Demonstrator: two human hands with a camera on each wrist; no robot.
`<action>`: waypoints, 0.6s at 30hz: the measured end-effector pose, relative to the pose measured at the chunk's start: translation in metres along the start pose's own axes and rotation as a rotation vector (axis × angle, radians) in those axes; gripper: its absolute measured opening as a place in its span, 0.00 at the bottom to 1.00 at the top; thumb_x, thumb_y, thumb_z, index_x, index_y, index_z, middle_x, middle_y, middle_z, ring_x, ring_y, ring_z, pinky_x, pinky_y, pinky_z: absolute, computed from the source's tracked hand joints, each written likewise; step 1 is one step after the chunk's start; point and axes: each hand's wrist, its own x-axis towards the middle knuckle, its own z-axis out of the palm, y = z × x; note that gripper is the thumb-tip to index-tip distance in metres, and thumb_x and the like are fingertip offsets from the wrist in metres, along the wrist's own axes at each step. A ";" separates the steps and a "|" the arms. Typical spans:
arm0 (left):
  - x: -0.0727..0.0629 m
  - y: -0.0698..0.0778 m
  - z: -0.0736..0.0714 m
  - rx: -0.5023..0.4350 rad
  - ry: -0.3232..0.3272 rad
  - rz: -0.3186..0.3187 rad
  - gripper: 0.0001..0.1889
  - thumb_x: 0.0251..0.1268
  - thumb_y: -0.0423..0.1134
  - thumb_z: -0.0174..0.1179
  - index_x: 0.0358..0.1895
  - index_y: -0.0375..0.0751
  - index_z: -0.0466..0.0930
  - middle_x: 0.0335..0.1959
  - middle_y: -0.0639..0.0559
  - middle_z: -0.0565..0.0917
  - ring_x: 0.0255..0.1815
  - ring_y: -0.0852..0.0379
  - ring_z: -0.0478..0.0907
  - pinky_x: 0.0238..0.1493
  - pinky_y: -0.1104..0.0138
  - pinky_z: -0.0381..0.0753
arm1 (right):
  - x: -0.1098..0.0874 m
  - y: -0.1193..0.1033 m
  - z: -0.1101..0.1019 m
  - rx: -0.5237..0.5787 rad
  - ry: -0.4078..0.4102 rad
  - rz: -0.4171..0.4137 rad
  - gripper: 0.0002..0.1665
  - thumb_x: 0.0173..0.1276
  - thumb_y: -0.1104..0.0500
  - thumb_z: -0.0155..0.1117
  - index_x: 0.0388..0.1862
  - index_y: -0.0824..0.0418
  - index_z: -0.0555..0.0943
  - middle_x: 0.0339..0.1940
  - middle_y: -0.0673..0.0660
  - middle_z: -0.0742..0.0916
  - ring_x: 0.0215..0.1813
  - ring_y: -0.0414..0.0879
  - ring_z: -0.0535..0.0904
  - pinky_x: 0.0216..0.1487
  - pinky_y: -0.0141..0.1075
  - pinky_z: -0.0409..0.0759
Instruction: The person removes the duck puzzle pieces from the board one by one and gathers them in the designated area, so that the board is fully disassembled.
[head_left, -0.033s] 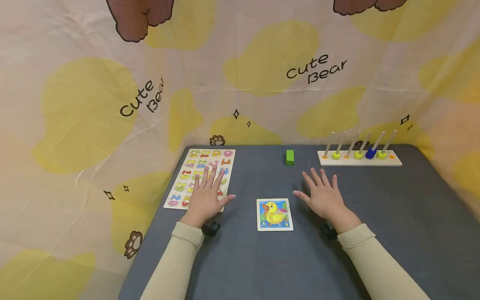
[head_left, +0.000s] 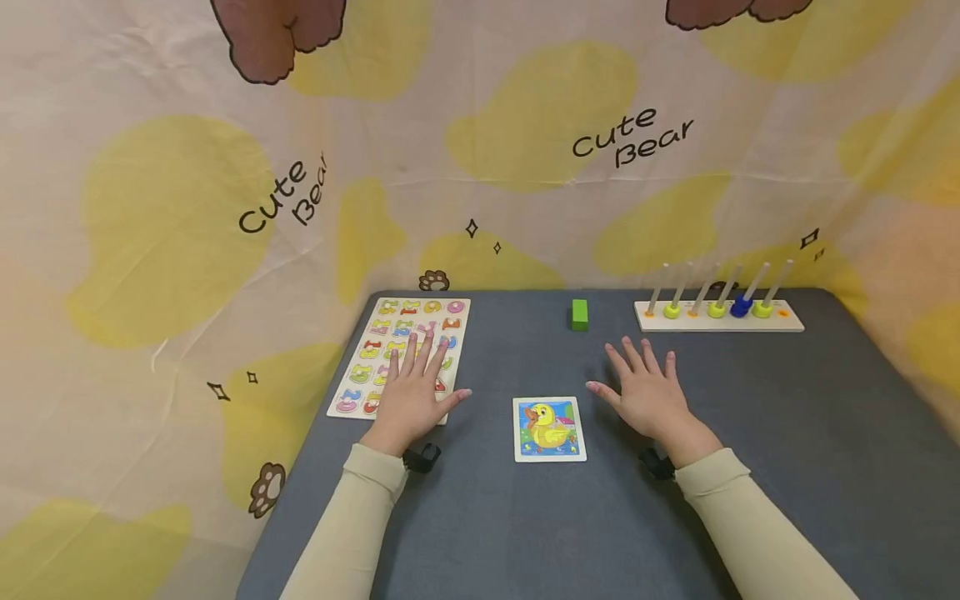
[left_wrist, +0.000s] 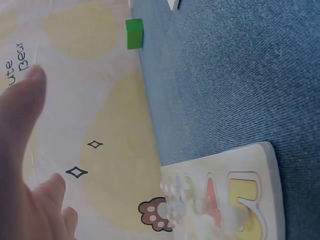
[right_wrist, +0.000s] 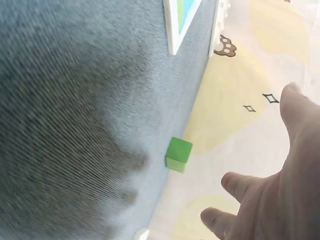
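Observation:
My left hand (head_left: pixel 411 396) is spread flat over the lower right part of a white number puzzle board (head_left: pixel 386 337), with straight fingers and nothing held. Raised knobs on the board's pieces show in the left wrist view, where the hand appears above the board rather than on it. To the right, my right hand (head_left: pixel 651 402) hovers over the table, fingers spread, its shadow beneath. Between the hands lies a square duck picture puzzle (head_left: pixel 550 429) in a white frame. Farther back stands a green block (head_left: pixel 580 315), touched by neither hand.
At the back right of the grey table (head_left: pixel 495 517) sits a white peg board (head_left: pixel 708 326) with upright pegs and several green, blue and orange rings. A patterned cloth (head_left: pixel 510 125) hangs right behind the table's back edge.

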 end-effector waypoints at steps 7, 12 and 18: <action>0.001 -0.001 0.003 -0.034 0.009 0.007 0.53 0.71 0.74 0.51 0.87 0.48 0.44 0.87 0.45 0.40 0.86 0.39 0.33 0.80 0.41 0.34 | 0.003 0.003 0.003 0.009 -0.009 0.019 0.53 0.78 0.30 0.53 0.87 0.60 0.53 0.86 0.70 0.52 0.84 0.72 0.39 0.74 0.71 0.28; -0.002 0.009 0.004 -0.113 0.030 0.058 0.52 0.71 0.70 0.56 0.87 0.44 0.47 0.87 0.42 0.46 0.86 0.41 0.35 0.80 0.40 0.38 | 0.005 -0.005 0.002 0.036 0.013 -0.036 0.50 0.79 0.34 0.57 0.87 0.60 0.56 0.85 0.69 0.55 0.84 0.71 0.41 0.75 0.70 0.29; -0.007 0.032 0.015 -0.407 -0.005 0.244 0.33 0.74 0.48 0.68 0.78 0.46 0.70 0.73 0.49 0.75 0.76 0.49 0.69 0.75 0.50 0.64 | 0.007 -0.038 0.011 0.097 0.058 -0.246 0.26 0.75 0.53 0.71 0.67 0.62 0.82 0.48 0.58 0.85 0.51 0.56 0.80 0.57 0.52 0.77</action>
